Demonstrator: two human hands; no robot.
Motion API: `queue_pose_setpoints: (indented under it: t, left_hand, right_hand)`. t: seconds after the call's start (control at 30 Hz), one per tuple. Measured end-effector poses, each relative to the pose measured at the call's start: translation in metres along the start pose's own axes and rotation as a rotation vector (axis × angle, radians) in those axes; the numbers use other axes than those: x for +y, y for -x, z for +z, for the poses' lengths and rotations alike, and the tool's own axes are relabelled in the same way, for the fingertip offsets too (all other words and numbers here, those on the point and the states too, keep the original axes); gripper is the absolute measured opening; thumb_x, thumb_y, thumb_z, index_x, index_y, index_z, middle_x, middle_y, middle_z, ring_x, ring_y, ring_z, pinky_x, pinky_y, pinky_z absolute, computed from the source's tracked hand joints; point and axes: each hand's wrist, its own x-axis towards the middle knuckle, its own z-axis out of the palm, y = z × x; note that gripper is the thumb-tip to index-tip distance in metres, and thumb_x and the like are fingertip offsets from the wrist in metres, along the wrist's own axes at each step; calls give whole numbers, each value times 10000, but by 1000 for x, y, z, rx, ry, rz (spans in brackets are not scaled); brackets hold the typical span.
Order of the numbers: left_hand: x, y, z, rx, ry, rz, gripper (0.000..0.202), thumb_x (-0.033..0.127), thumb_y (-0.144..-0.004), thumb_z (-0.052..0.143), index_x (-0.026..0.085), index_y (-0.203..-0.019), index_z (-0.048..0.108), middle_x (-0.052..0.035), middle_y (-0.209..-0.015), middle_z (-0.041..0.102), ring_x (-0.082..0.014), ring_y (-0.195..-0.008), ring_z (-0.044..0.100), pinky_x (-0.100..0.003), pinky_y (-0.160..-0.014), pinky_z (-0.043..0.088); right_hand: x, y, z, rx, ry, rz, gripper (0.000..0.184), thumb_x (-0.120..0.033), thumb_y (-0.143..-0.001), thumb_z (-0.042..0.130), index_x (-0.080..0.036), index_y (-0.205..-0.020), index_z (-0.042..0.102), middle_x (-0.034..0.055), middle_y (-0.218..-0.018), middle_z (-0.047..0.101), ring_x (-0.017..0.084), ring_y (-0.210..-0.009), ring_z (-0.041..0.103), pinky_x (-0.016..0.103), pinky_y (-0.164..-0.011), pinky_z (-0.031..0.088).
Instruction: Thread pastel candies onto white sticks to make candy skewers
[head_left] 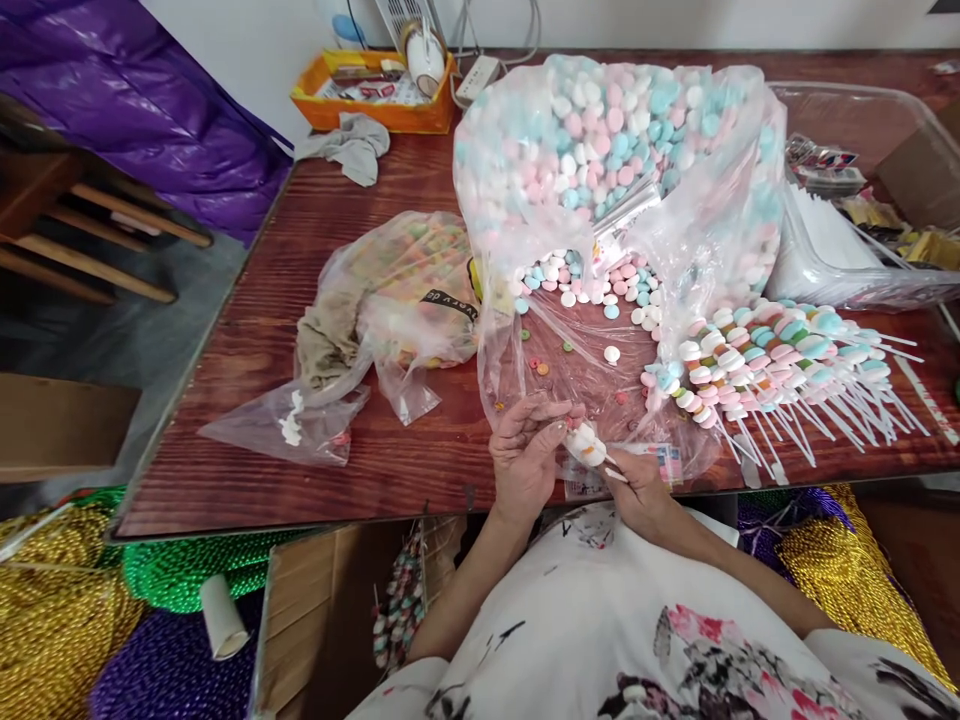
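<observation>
My left hand and my right hand meet at the table's near edge. Between them is a candy skewer, a thin white stick with a few pastel round candies threaded on it. My right hand pinches the stick end; the fingertips of my left hand close on the candy at its tip. Just beyond them a big clear plastic bag spills pink, blue and white ring candies onto the wooden table. A pile of finished candy skewers lies to the right.
A smaller crumpled bag of coloured candy lies left of centre, with an orange tray and a grey cloth behind it. A clear tub stands at the right. Bead strands in gold, green and purple pile below the table, beside a cardboard box.
</observation>
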Motion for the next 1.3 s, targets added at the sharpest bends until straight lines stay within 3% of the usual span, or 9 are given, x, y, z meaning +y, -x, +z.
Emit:
queue_pose_setpoints:
  t: [0.27,0.5,0.67,0.83,1.03,1.3]
  left_hand:
    - [-14,-3,-12,66,-209,130,290,233,-669,850,211,-931,728,-19,-877,783,-193,-817,753,-335,-803,618]
    - [-21,-3,-6,105,-114,86,392,264,-630,886,233,-973,699,9,-876,780,-184,-780,758,-327,-785,627]
    - [-28,-1,-9,63,-250,202,230,225,-706,839,219,-913,740,-23,-903,780,-194,-823,757,-323,-776,628]
    - [-32,2,-16,30,-448,274,195,233,-794,766,216,-986,744,-49,-977,774,-200,-891,748,-361,-840,617]
    - [-38,-1,-22,34,-476,328,183,255,-824,734,201,-998,734,-52,-1003,761,-198,-899,748,-342,-836,611]
    - [-35,-3,-16,-6,-666,489,202,196,-857,692,299,-1018,756,-27,-1004,761,-177,-918,719,-402,-894,588]
  right_hand:
    - [3,0,-4,13,42,41,264,-122,-885,434,-180,-925,688,4,-709,619,142,-624,516,255,-633,439]
    - [8,2,-1,58,44,47,217,-190,-928,457,-195,-840,655,-3,-661,569,145,-617,512,268,-641,440]
    - [11,3,1,79,38,42,233,-182,-931,452,-193,-871,677,-7,-657,560,139,-601,508,265,-625,437]
    - [12,2,0,80,41,4,238,-193,-945,447,-200,-956,685,-3,-675,560,142,-617,530,266,-629,445]
    - [11,3,2,133,39,-28,270,-225,-966,435,-193,-830,666,-7,-613,527,134,-582,524,260,-609,451]
    - [14,4,3,140,125,-141,272,-162,-941,451,-190,-1041,703,5,-699,642,132,-598,579,244,-619,486]
